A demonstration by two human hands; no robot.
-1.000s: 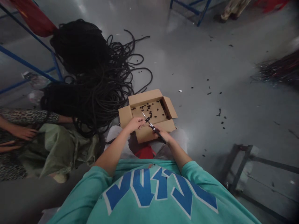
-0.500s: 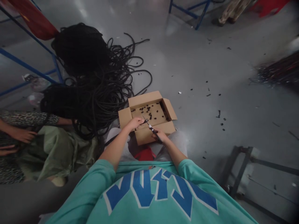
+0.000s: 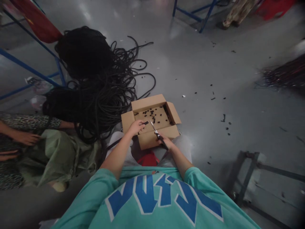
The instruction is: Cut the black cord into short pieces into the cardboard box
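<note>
My left hand (image 3: 136, 127) is closed on a black cord (image 3: 145, 123), whose end sticks out past the fingertips over the box. In my right hand (image 3: 165, 141) is a pair of scissors (image 3: 156, 132) with dark handles, its blades pointing up and left, a little apart from the cord's end. Beneath both hands an open cardboard box (image 3: 148, 104) rests at my lap with its flaps folded out. Several small black cut pieces (image 3: 152, 112) lie scattered on the bottom of the box.
A large heap of black cord (image 3: 102, 82) lies on the floor at the left. Another person's hand (image 3: 26, 138) and green cloth (image 3: 54, 152) are beside me. Blue metal frames (image 3: 190, 14) stand behind, a dark metal frame (image 3: 247, 178) at right. Black scraps (image 3: 223, 118) dot the floor.
My two hands have moved slightly apart. The scissors have drawn back to the right from the cord, and the cord's end now shows clearly beyond my left fingers.
</note>
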